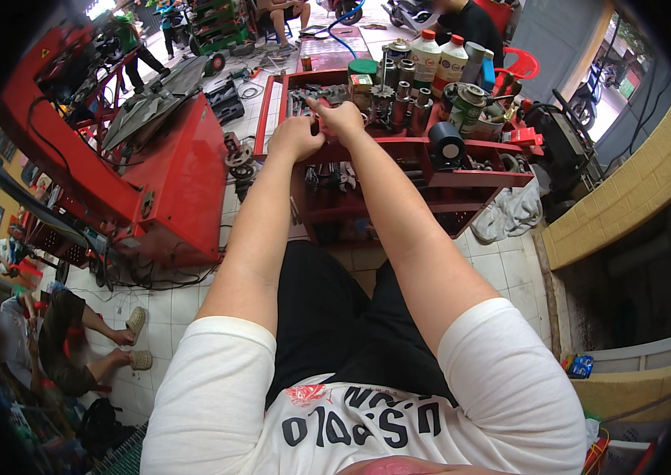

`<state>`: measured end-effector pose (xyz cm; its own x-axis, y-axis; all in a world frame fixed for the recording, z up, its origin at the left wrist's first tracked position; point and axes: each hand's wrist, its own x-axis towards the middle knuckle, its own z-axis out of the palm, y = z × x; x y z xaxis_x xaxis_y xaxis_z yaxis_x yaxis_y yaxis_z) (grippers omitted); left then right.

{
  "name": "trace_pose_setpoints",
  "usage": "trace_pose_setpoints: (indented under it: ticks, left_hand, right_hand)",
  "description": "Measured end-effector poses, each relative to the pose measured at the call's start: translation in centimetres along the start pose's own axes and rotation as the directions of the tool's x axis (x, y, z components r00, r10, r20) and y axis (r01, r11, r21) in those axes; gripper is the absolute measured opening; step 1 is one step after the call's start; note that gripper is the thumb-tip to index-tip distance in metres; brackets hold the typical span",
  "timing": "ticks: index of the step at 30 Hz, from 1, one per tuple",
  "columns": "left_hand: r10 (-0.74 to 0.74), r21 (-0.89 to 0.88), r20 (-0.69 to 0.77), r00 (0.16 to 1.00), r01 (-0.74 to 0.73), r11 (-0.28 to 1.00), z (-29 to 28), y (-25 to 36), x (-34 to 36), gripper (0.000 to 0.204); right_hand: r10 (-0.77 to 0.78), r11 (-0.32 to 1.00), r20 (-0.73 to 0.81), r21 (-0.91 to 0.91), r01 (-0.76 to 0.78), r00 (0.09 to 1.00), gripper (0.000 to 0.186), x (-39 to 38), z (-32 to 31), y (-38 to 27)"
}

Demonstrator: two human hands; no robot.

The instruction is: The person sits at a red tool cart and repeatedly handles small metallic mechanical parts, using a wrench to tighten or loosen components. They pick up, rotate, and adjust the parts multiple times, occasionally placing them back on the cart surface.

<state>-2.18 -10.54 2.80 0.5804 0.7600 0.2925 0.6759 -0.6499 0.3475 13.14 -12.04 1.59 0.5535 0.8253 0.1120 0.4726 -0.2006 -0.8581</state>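
Both my arms stretch forward to the red tool cart (399, 146). My left hand (297, 138) is curled closed at the cart's near left edge. Just right of it and slightly farther off, my right hand (340, 121) has its fingers bent in, with a digit pointing left. Something small and red shows between the hands, too hidden to name. Metal tools (304, 95) lie in the top tray beyond my hands. Right of my right hand stand several metal sockets (403, 99) and a small box (361, 91) with a green lid on it.
White bottles with red caps (426, 59), an open can (466, 107) and a black cylinder (447, 146) crowd the cart's right side. A big red machine (169, 182) stands left. A grey rag (509, 212) lies right. A seated person (74, 340) is at lower left; others are farther off.
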Motion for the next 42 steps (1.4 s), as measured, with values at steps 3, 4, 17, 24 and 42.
trace_pose_setpoints:
  ticks: [3, 4, 17, 24, 42]
  left_hand:
    - [0.005, -0.082, -0.057, 0.998, -0.009, 0.997, 0.8, -0.5, 1.0, 0.039]
    - [-0.033, -0.233, -0.170, 0.985, -0.008, 0.972, 1.2, -0.7, 1.5, 0.041]
    - [-0.108, -0.414, -0.425, 0.899, -0.087, 0.906, 2.2, -3.0, 2.0, 0.027]
    - [-0.136, -0.380, -0.365, 0.921, -0.014, 0.925, 1.6, -1.7, 1.6, 0.024]
    - [-0.271, -0.437, -0.420, 0.866, 0.068, 0.897, 1.9, -2.0, 2.0, 0.028]
  right_hand:
    - [0.089, 0.993, 0.000, -0.079, -0.089, 0.996, 0.077, 1.4, 0.3, 0.7]
    - [0.085, 0.992, -0.020, -0.091, -0.087, 0.996, 0.073, 1.7, 0.4, 1.2]
    - [-0.094, 0.871, 0.071, -0.476, 0.117, 0.993, 0.052, -1.1, 2.2, -0.9]
    - [-0.060, 0.878, 0.027, -0.474, 0.066, 0.998, 0.050, -0.8, 2.3, -0.3]
    - [-0.310, 0.918, -0.282, -0.338, 0.209, 0.908, 0.035, -2.1, 2.1, -0.9]
